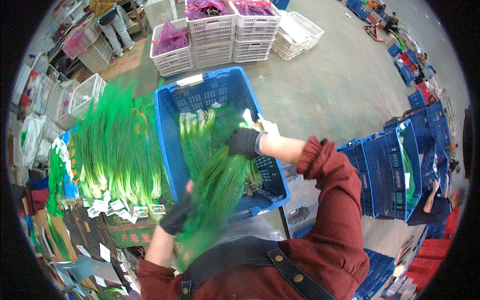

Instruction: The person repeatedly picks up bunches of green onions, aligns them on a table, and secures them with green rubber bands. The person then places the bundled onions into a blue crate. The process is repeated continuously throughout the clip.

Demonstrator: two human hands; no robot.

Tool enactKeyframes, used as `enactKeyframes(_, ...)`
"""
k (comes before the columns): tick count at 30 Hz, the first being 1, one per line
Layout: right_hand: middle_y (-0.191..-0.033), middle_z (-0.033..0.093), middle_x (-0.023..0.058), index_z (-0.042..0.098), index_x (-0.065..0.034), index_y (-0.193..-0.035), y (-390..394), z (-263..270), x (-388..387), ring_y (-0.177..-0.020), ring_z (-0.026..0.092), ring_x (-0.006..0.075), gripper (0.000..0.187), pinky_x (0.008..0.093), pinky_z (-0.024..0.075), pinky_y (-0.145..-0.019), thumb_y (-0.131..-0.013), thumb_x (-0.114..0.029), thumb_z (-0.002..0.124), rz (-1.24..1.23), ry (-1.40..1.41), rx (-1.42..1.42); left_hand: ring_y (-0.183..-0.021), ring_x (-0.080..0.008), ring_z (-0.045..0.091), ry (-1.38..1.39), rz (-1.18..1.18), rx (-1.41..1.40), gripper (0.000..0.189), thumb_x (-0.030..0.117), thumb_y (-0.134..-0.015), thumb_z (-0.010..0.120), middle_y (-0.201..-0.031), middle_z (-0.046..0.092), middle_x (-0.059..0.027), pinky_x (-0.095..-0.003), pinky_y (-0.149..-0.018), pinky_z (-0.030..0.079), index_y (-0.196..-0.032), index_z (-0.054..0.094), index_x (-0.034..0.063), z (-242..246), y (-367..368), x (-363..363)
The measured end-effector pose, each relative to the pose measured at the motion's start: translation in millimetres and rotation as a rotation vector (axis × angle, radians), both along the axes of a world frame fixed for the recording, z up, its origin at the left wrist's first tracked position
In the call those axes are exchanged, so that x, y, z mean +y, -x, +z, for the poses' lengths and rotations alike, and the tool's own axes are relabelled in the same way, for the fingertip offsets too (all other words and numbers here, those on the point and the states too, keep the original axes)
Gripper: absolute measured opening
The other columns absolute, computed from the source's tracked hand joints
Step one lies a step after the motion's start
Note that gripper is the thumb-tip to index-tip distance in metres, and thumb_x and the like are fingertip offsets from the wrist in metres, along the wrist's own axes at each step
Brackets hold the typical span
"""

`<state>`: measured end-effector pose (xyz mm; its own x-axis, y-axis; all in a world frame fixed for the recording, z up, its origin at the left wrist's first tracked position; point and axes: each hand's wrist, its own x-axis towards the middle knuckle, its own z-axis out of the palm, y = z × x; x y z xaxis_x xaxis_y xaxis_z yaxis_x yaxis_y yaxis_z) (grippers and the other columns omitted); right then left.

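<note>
In a black glove, my right hand (244,143) grips a bundle of green onions (219,180) over a blue plastic crate (165,150). White tags show beside that hand, and the bundle's green end hangs blurred towards my apron. My left hand (178,214), also gloved, is against the bundle's left side; its fingers are partly hidden, so its grip is unclear. Inside the crate lie more tagged green onions (198,125), their pale root ends towards the far wall. Left of the crate, several bundles of green onions (120,157) lie side by side, with printed tags (116,206) at their near ends.
White crates (213,48), some holding purple mesh bags, stand beyond the blue crate. Blue crates (378,172) are at the right, near another person (437,206). A person (112,26) stands at the far left. Loose tags (105,252) lie at the near left.
</note>
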<state>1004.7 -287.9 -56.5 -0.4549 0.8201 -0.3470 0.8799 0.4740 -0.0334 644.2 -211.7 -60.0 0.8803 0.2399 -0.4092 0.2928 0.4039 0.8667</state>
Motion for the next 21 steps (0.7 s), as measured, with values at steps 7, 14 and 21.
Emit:
enactKeyframes(7,-0.146,0.045,0.0032,0.07,-0.0248,-0.113,-84.8,-75.7,96.3,-0.14,0.033,0.0298,0.032,0.0495,0.0246,-0.115,-0.089,-0.039,0.054,-0.056,-0.206,-0.306,-0.148,-0.0241,0.013,-0.118,0.104,0.138,0.093,0.019,-0.088,0.069,-0.162,0.009,-0.0112,-0.0366,-0.118,0.019,-0.155,0.006,0.0088,-54.9,-120.8,-18.4)
enactKeyframes(14,-0.125,0.062,0.0116,0.063,-0.0146,-0.122,-58.9,-140.2,11.2,-0.118,0.057,0.0306,0.046,0.043,0.0491,-0.095,-0.078,-0.023,0.064,-0.283,0.194,-0.043,-0.143,-0.0288,0.03,-0.437,-0.111,0.481,0.09,0.024,-0.087,0.071,-0.157,0.027,-0.0161,-0.0372,-0.113,0.03,-0.155,0.014,0.0098,-208.6,-166.3,-33.6)
enactKeyframes(21,-0.122,0.062,0.017,0.057,-0.0141,-0.128,30.5,-23.6,-147.2,-0.105,0.062,0.0377,0.043,0.0455,0.0503,-0.09,-0.086,-0.019,0.063,-0.688,-0.144,0.7,-0.138,-0.0318,0.038,-0.518,-0.055,0.363,0.078,0.03,-0.086,0.067,-0.149,0.039,-0.0203,-0.0357,-0.112,0.032,-0.151,0.029,0.0088,-267.6,-147.3,-39.1)
